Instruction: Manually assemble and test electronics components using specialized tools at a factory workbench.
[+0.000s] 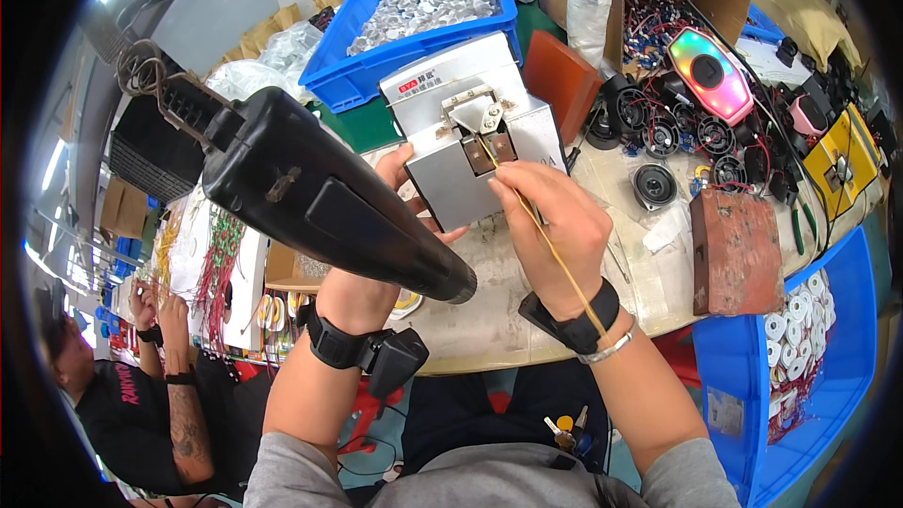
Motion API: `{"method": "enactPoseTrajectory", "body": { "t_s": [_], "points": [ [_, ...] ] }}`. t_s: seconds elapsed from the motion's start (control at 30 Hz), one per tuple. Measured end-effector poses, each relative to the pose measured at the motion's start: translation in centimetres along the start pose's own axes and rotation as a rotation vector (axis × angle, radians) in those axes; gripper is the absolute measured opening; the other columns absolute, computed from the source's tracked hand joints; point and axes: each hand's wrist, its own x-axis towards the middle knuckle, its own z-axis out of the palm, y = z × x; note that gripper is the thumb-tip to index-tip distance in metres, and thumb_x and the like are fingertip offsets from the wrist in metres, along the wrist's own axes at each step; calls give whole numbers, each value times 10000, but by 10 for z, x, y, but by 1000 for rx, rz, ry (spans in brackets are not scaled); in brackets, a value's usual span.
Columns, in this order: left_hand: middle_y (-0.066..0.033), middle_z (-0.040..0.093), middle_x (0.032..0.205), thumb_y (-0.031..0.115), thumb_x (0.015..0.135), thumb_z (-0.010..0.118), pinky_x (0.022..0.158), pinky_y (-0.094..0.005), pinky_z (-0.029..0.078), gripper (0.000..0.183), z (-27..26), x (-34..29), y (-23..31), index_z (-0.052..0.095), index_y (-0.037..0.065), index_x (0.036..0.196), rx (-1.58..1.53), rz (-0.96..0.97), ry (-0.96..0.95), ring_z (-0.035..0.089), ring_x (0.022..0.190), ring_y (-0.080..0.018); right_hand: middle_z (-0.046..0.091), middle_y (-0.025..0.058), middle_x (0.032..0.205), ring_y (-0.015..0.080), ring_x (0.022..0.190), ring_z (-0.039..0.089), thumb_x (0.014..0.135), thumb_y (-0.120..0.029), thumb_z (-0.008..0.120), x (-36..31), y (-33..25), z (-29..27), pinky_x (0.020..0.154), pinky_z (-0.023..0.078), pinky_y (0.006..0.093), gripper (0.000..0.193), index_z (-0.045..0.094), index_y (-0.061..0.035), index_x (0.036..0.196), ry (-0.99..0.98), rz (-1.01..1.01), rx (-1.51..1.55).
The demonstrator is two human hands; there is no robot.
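Note:
A silver-grey screw feeder (437,186), box-shaped with a small metal mechanism in its front, is tilted above the table. My left hand (393,169) grips its left side, with fingers showing at the edge and underneath; the black electric screwdriver (324,198) hanging in front hides much of that hand. Between the thumb and fingers of my right hand (561,226) is a thin yellowish stick (562,268). Its far end reaches into the recess beside the mechanism, while the other end runs back along my wrist.
A blue bin (404,52) of small whitish parts stands behind. Round black speakers (654,185), a lit multicoloured panel (707,73) and a reddish block (736,252) lie to the right. Another blue bin (729,367) holds white wired parts. A co-worker (141,404) sits at far left.

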Motion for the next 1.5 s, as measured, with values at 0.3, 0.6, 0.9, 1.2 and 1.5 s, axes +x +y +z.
{"method": "enactPoseTrajectory", "body": {
  "t_s": [0.3, 0.6, 0.9, 1.2, 1.5],
  "points": [
    [-134, 527, 1008, 383, 748, 633, 745, -423, 507, 477, -8, 9, -2, 508, 62, 1079, -152, -88, 5, 572, 920, -268, 596, 142, 827, 271, 728, 611, 695, 21, 622, -6, 2, 4, 620, 513, 318, 190, 573, 34, 878, -17, -157, -165],
    [-140, 527, 1010, 396, 748, 632, 744, -414, 509, 514, -6, 5, -5, 485, 55, 1104, -106, -62, 18, 576, 908, -269, 585, 146, 841, 270, 723, 608, 686, 16, 611, -6, 10, 7, 605, 515, 314, 196, 563, 42, 875, -14, -225, -199],
    [-152, 532, 1009, 376, 767, 621, 734, -387, 535, 483, 0, 0, -2, 482, 45, 1090, -10, -23, 2, 592, 899, -261, 584, 159, 836, 270, 719, 611, 674, 32, 607, -5, 13, 8, 595, 516, 309, 194, 562, 58, 861, 8, -257, -210],
    [-132, 540, 985, 420, 778, 594, 729, -382, 525, 487, 14, -6, 7, 492, 49, 1077, -121, -102, -23, 599, 861, -241, 574, 166, 839, 282, 721, 607, 663, 42, 595, -6, 14, 10, 608, 520, 316, 225, 551, 69, 882, 10, -286, -189],
    [-141, 441, 1091, 363, 778, 618, 808, -430, 470, 512, 5, 2, 6, 400, 108, 1165, -145, -163, -28, 518, 1027, -315, 568, 171, 844, 281, 727, 603, 647, 31, 581, -5, 15, 16, 619, 519, 319, 235, 538, 73, 874, 18, -301, -214]
  ]
}}
